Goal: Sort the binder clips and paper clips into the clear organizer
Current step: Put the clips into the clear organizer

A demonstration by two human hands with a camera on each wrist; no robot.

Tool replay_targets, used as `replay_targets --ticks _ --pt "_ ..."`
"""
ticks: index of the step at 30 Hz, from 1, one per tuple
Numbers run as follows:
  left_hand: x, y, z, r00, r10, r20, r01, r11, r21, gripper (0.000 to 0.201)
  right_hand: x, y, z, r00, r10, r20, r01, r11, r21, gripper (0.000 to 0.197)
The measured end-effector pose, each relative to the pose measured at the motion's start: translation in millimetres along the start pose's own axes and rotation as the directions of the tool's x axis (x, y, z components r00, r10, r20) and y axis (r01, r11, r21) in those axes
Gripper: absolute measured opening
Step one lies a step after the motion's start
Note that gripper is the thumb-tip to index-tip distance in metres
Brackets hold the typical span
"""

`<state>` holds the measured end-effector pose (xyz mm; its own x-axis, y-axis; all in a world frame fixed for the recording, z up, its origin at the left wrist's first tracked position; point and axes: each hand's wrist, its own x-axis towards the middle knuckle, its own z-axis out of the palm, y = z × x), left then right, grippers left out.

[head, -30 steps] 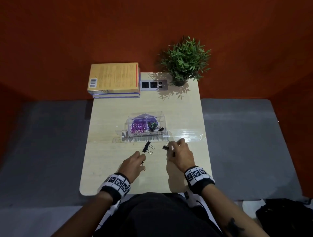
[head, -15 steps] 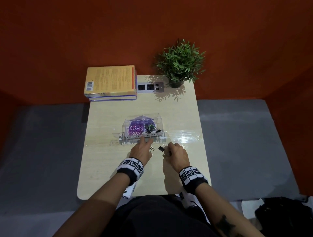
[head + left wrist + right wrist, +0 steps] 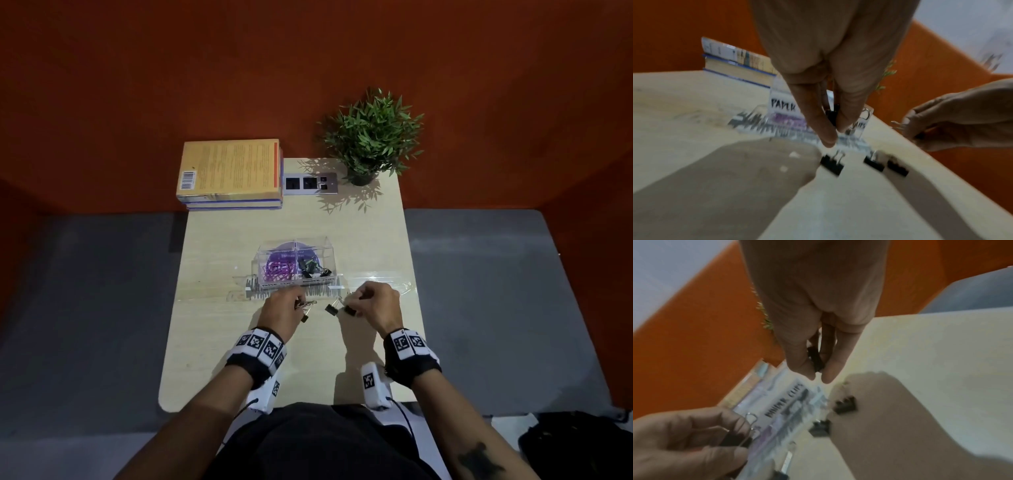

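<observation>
A: What did the scene hold, biggest thing first?

B: A pale, smooth wooden table (image 3: pixel 239 325) stood against an orange wall. At its far edge lay a stack of books with a yellow cover on top (image 3: pixel 230 171), beside a leafy green potted plant (image 3: pixel 371 137).

A: And the organizer?

B: The clear plastic organizer with two front compartments (image 3: pixel 294 262) sat mid-table, boxy and glossy. Purple wire paper clips (image 3: pixel 276 269) filled its left compartment, and black binder clips with silver handles (image 3: pixel 313 269) lay in the right one. Handwritten black labels marked the front wall, though they were blurred.

A: The hands?

B: Both hovered just in front of the organizer. The left hand (image 3: pixel 282 310) pinched a black binder clip with thin wire handles (image 3: pixel 306 304) between thumb and fingers. The right hand (image 3: pixel 375 305) had its fingers curled around another small black binder clip (image 3: pixel 815 359).

A: Anything loose?

B: Three black metal binder clips rested on the table between the hands: one (image 3: pixel 832 164) nearest the left, and two (image 3: pixel 885 163) close together.
</observation>
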<state>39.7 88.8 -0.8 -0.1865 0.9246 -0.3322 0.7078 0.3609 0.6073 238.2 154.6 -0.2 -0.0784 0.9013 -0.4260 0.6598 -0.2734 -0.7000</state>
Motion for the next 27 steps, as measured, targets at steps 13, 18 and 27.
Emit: replay_targets --ticks 13,18,27 --pt "46.4 46.7 -45.1 0.989 0.073 -0.128 -0.078 0.997 -0.028 0.016 17.7 -70.1 5.8 0.974 -0.188 -0.129 0.161 0.967 -0.198 0.016" --pt "41.5 46.0 -39.3 0.993 0.072 -0.095 -0.071 0.997 0.010 0.014 4.7 -17.7 14.2 0.996 -0.072 -0.043 0.053 0.936 -0.347 0.026" --pt "-7.8 -10.5 9.6 0.970 0.023 0.241 -0.125 0.901 0.415 0.049 -17.8 0.0 45.2 0.959 -0.230 0.163 0.282 0.813 -0.510 0.045"
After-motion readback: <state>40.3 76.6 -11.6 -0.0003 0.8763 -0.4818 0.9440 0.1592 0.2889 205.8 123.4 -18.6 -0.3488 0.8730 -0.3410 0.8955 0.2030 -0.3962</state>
